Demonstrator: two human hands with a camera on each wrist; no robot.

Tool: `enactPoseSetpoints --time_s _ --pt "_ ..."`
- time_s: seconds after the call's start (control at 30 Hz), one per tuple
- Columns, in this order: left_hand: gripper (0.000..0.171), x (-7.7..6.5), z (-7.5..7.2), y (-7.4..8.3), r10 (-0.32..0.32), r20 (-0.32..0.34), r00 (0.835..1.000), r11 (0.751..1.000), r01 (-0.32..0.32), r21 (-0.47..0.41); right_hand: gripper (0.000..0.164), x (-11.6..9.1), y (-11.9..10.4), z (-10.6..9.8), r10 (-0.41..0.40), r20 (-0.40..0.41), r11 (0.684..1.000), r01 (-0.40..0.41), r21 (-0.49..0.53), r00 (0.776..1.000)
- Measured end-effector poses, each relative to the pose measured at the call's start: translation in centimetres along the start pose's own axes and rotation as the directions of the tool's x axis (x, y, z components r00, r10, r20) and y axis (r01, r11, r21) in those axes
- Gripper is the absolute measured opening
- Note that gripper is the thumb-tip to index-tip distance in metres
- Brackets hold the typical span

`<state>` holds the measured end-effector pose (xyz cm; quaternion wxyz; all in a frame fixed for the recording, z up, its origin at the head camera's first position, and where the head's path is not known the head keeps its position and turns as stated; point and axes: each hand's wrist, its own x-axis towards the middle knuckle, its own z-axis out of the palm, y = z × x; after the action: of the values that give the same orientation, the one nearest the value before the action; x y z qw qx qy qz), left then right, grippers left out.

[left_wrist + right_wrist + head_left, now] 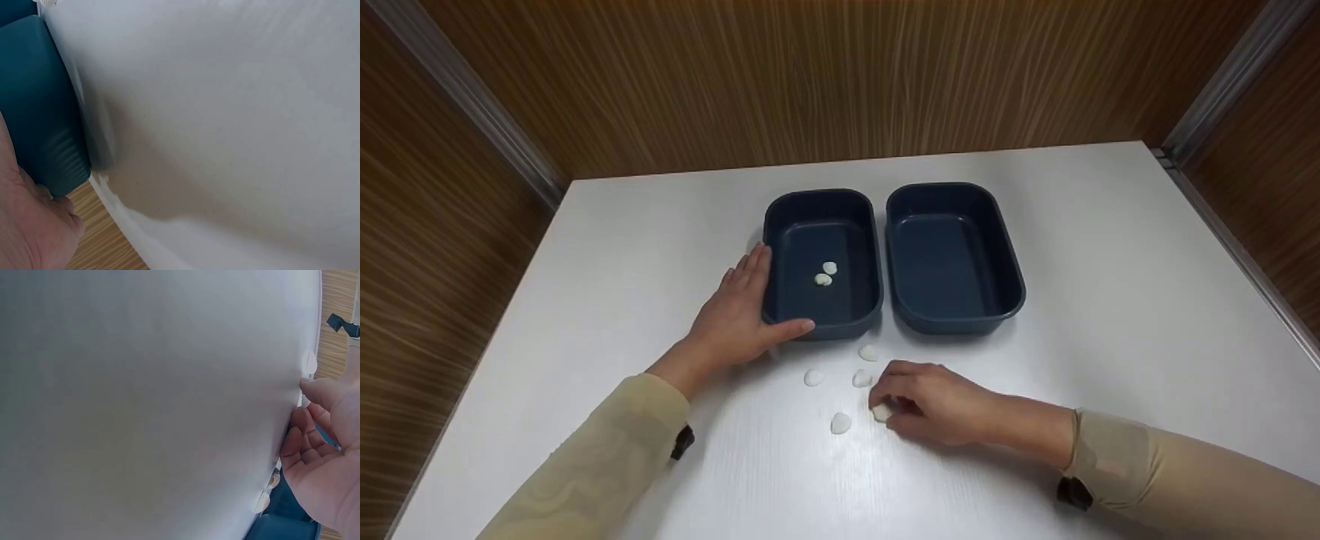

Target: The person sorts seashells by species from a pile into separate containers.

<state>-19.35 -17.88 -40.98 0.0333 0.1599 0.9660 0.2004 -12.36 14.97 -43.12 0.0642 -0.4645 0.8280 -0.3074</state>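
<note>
Shell (881, 413), in front of the left bin (847, 330), is what I see pinched between the thumb and curled fingers of the right hand (934, 403). My left hand (735, 311) holds nothing, its straight fingers along the left bin's side, thumb at its near rim. Four loose shells (841, 423) lie before that bin on the counter (1110, 300); two more shells (823, 280) sit inside it. Just right of it stands the right bin (952, 325).

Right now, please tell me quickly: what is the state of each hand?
Left hand: open, resting against the left blue container.
Right hand: closed, pinching a white shell between thumb and fingers.
</note>
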Motion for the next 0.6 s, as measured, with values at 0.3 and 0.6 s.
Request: enactPoseSetpoints --time_s 0.3,0.6 --pt "0.13 0.0 0.0 0.0 0.0 -0.001 1.0 1.0 0.0 -0.006 0.026 0.6 -0.7 -1.5 -0.086 -0.006 0.995 0.086 0.049 0.996" --pt "0.13 0.0 0.1 0.0 -0.009 0.005 1.0 1.0 0.009 -0.008 0.021 3.4 -2.3 -6.1 -0.131 -0.084 0.991 0.133 0.018 0.988"
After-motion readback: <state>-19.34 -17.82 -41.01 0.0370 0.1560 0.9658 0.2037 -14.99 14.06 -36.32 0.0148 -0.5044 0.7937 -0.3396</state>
